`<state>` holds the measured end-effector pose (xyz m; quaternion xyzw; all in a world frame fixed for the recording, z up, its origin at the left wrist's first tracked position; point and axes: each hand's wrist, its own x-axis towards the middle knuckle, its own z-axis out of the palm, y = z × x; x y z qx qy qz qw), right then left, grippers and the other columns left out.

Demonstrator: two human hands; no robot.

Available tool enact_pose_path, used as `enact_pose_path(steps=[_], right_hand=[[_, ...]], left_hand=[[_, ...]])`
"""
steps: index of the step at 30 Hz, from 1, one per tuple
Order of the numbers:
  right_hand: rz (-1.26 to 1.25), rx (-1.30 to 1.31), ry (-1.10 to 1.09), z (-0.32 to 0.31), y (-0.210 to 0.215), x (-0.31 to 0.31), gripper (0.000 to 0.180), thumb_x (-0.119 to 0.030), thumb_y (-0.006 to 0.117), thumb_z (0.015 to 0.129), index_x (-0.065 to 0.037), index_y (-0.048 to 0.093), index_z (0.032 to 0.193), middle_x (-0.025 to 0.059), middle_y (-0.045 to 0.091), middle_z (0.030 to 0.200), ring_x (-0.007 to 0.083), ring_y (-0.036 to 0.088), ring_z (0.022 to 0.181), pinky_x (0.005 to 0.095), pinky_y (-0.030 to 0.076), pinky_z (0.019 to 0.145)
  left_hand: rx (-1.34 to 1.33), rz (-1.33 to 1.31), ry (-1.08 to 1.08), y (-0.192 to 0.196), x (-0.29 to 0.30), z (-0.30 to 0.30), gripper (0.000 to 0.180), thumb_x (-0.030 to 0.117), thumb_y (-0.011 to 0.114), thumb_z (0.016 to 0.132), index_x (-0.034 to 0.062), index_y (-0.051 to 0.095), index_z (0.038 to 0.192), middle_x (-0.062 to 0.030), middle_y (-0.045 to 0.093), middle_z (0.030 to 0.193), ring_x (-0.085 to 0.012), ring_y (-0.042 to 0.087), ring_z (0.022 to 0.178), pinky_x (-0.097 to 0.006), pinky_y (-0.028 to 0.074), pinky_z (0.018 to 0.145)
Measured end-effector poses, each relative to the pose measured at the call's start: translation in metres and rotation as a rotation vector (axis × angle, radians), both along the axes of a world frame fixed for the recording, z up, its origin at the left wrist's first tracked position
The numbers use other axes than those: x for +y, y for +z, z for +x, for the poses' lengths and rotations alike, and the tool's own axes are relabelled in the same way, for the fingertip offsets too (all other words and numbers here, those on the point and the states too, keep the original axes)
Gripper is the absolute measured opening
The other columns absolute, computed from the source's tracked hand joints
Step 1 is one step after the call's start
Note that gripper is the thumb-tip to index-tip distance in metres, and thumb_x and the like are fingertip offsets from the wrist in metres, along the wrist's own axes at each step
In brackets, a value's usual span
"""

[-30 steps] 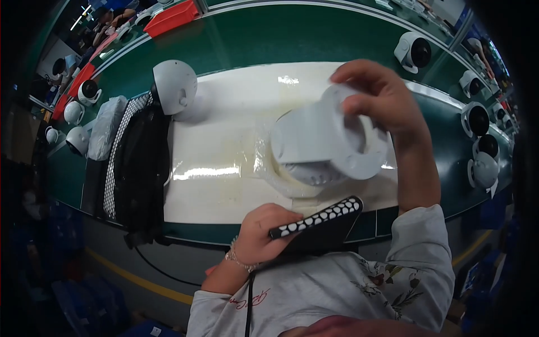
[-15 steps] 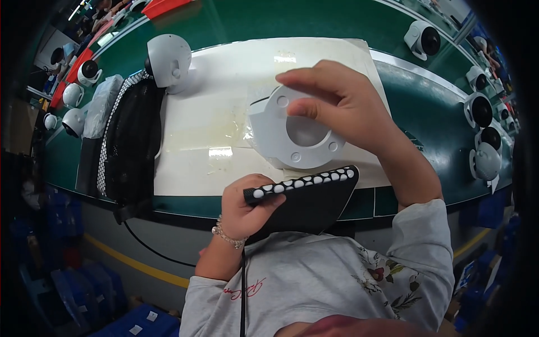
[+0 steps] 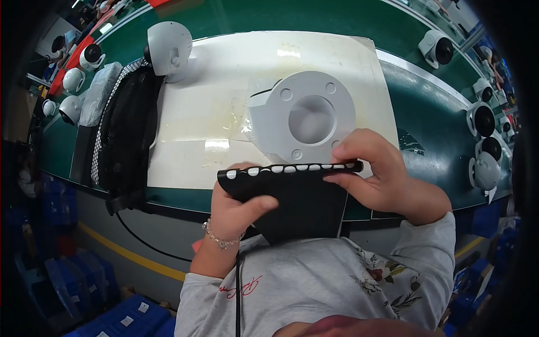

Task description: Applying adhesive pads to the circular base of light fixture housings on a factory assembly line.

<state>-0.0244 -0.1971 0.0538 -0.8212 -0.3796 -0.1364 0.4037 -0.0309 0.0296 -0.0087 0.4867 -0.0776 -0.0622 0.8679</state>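
My left hand (image 3: 227, 210) holds the left end of a black sheet (image 3: 297, 205) bent over at its top edge, where a row of round white pads (image 3: 279, 168) shows. Its thumb lies over the near face. At the sheet's right end, my right hand (image 3: 376, 171) closes thumb and forefinger over the edge by the last pads. Just beyond the sheet, a white camera (image 3: 351, 109) lies on the mat with its flat ring-shaped base facing up. Several small round recesses sit around the base's open centre. My right fingertips partly cover its near right part.
The cream mat (image 3: 196, 118) covers the green bench (image 3: 252, 19). A black mesh pouch (image 3: 128, 123) and a plastic-wrapped bundle (image 3: 100, 95) lie at left. A white camera (image 3: 169, 50) stands at the mat's far left corner. More white cameras (image 3: 485, 168) line the right side.
My right hand has come down from over the camera base to the right end of the sheet. The left hand has shifted slightly left and the sheet has levelled.
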Motion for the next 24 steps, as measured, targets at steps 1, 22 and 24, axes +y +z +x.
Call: enact_pose_path(steps=[1, 22, 24], right_hand=[[0.031, 0.082, -0.009, -0.001, -0.002, 0.000, 0.045, -0.001, 0.071, 0.067, -0.002, 0.045, 0.103, 0.0089, 0.054, 0.086, 0.0130, 0.054, 0.072, 0.0215, 0.043, 0.056], [-0.145, -0.458, -0.163, -0.002, 0.014, 0.000, 0.023, -0.011, 0.070, 0.058, -0.011, 0.061, 0.079, 0.0028, 0.060, 0.092, 0.0209, 0.051, 0.083, 0.0315, 0.037, 0.069], [-0.070, -0.406, -0.155, 0.001, 0.011, 0.006, 0.026, -0.011, 0.069, 0.058, -0.011, 0.060, 0.083, 0.0025, 0.060, 0.092, 0.0207, 0.051, 0.081, 0.0315, 0.037, 0.068]], left_hand=[[-0.093, 0.088, 0.039, 0.004, -0.006, 0.003, 0.024, -0.003, 0.067, 0.069, -0.0022, 0.053, 0.088, -0.0026, 0.056, 0.073, -0.0079, 0.051, 0.065, -0.021, 0.043, 0.060], [-0.280, 0.274, 0.182, 0.000, 0.008, -0.002, 0.011, -0.008, 0.064, 0.067, -0.0048, 0.057, 0.074, -0.0091, 0.058, 0.072, -0.0121, 0.052, 0.062, -0.022, 0.041, 0.055], [-0.284, 0.257, 0.178, -0.002, 0.007, -0.001, 0.011, -0.007, 0.064, 0.067, -0.0048, 0.057, 0.075, -0.0091, 0.058, 0.072, -0.0121, 0.052, 0.062, -0.022, 0.041, 0.055]])
